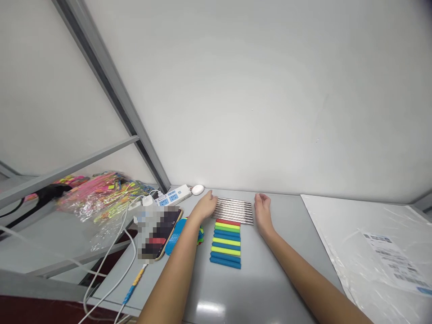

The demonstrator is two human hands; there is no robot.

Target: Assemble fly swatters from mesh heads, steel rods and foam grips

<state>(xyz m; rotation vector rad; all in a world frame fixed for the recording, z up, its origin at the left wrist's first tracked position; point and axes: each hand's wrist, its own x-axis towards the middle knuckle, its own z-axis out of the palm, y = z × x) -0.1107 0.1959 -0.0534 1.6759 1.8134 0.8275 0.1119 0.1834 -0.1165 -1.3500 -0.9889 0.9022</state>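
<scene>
A row of thin shiny metal rods (233,210) lies side by side on the grey table. At the rods' left ends is my left hand (204,207), its fingers pressed together and partly hidden behind the hand; it seems to touch the rod ends. My right hand (263,210) rests just beyond the right ends, fingers curled in and no object visible in them. Closer to me, several foam tubes (227,245) in red, yellow, green and blue are lined up in a column.
Left of my forearm lie a blue perforated piece (174,237), a partly blurred phone (164,234), a white power strip (175,196) and cables (130,256). Bagged colourful items (101,193) sit behind a metal frame (118,96). A white plastic package (371,243) covers the right side.
</scene>
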